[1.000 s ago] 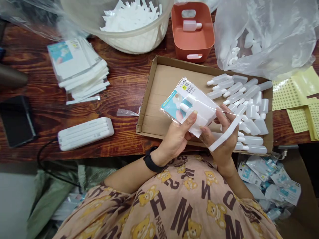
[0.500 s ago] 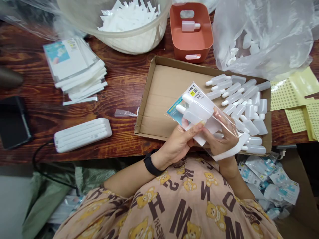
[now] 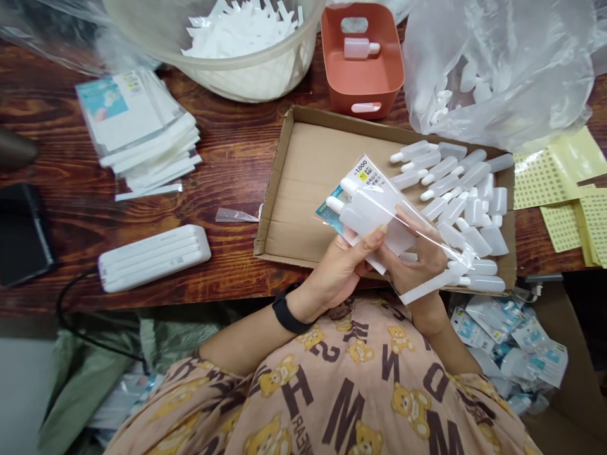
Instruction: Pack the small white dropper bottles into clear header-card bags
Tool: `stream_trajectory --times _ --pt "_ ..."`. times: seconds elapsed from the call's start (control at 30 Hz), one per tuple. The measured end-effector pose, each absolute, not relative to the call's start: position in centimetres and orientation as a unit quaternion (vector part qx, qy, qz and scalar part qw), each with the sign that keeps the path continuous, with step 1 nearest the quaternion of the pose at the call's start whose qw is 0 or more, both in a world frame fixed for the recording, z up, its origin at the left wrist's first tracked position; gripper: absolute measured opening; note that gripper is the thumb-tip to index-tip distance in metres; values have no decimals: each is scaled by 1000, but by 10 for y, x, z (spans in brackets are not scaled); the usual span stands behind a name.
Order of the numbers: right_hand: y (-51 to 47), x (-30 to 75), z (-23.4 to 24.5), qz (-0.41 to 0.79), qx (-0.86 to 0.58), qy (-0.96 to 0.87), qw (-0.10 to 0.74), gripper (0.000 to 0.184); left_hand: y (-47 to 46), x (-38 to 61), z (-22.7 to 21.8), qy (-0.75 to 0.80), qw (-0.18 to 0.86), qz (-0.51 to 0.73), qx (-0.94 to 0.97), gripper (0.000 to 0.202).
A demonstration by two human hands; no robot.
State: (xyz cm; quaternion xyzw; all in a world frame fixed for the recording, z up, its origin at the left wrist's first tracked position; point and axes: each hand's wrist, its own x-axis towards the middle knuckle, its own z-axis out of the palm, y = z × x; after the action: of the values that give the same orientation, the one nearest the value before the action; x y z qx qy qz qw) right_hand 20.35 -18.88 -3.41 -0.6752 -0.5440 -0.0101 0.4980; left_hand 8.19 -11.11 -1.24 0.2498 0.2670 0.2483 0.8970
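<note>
Between my hands is a clear plastic bag with a printed card in it. Two translucent bottles with white caps lie against the card, caps pointing to the upper left. My left hand grips the bag's lower left edge, its thumb pressed over the bottles. My right hand is closed on the bag's right side, partly seen through the film. The bag's white-edged flap hangs loose at the lower right. Beneath lies a shallow cardboard tray with several more capped bottles at its right side.
Around the tray stand an orange basket, a large tub of white strips and a plastic sack. Stacked card bags, a white power strip and yellow sticker sheets flank it. Filled packs sit low right.
The two bottles and bag have shifted slightly left and down in my hands. The flap now hangs straighter, and my right fingers sit a little further left.
</note>
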Motion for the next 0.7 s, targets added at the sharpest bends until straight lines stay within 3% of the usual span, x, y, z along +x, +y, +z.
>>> stream_trajectory --times 0.17,0.33,0.7 --pt "-189 201 -33 16 -706 -509 492 41 -111 78 -13 274 893 246 259 52" --pt "-187 203 -34 15 -706 -514 487 55 -109 73 -11 297 872 298 251 57" --pt "-192 204 -34 -42 -671 -559 485 58 -108 86 -10 323 856 337 222 52"
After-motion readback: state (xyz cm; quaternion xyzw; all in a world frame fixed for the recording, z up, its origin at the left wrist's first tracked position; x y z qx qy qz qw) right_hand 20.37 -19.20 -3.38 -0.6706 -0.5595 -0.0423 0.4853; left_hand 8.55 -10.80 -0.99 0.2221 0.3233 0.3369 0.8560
